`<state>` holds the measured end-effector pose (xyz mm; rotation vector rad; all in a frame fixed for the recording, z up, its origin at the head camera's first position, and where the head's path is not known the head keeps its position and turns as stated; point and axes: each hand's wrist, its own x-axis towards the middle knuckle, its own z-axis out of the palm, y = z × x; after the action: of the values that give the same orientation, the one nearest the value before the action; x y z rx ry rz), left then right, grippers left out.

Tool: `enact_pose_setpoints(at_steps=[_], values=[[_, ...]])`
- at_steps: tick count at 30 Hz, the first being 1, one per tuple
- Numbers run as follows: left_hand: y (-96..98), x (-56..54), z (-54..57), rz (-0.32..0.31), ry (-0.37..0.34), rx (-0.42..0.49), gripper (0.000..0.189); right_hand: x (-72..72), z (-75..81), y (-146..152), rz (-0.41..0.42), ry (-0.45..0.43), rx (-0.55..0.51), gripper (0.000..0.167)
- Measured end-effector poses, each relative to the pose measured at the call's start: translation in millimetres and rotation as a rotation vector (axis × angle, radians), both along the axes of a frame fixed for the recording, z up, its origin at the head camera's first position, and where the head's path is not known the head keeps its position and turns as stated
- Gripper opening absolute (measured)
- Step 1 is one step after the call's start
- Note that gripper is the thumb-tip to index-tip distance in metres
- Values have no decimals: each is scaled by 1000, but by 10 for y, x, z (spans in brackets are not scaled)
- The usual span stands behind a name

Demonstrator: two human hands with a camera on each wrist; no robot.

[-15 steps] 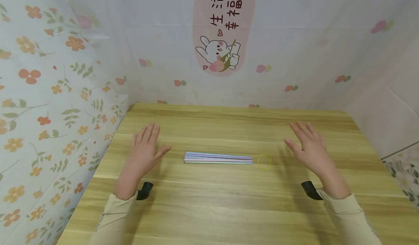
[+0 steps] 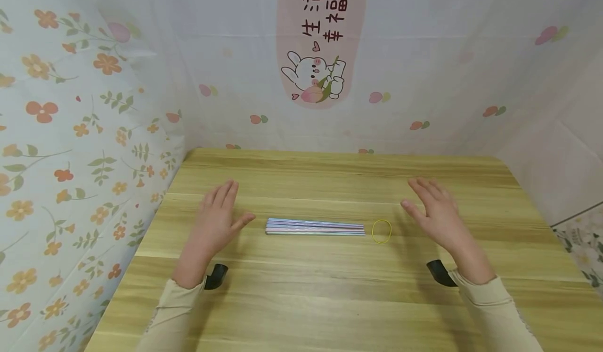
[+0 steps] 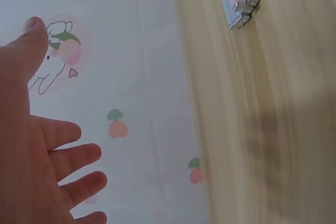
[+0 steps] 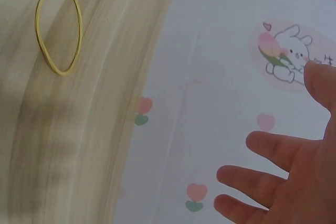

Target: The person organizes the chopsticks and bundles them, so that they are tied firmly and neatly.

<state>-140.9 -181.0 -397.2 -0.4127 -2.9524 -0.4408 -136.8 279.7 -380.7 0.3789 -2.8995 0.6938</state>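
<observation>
A bundle of slim pastel sticks point(image 2: 315, 227) lies sideways on the wooden table, its silvery ends point(image 3: 242, 11) visible in the left wrist view. Just right of the bundle is a thin yellow rubber band point(image 2: 391, 231), lying flat as a loose loop. My left hand point(image 2: 214, 226) is held in the air left of the sticks, thumb apart and fingers extended. On the other side, my right hand point(image 2: 438, 216) hovers right of the band, also with fingers extended. Neither hand holds or touches anything.
A white printed cloth point(image 2: 226, 59) hangs behind the table's back edge. Along the left side runs a flowered cloth point(image 2: 94, 132). Each wrist carries a black mount point(image 2: 216, 277). Bare wood point(image 2: 306, 299) shows in front of the sticks.
Both hands have moved slightly inward, the left to the right and the right to the left. The sticks and rubber band lie as before.
</observation>
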Motion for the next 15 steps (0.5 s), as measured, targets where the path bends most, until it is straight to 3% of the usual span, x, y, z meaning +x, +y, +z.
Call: enact_pose_setpoints(at_steps=[10, 15], values=[[91, 12, -39, -47, 29, -16, 86, -5, -80, -148, 15, -75, 20, 64], [127, 16, -66, -67, 42, -16, 85, -20, -120, -221, 30, -57, 34, 62]])
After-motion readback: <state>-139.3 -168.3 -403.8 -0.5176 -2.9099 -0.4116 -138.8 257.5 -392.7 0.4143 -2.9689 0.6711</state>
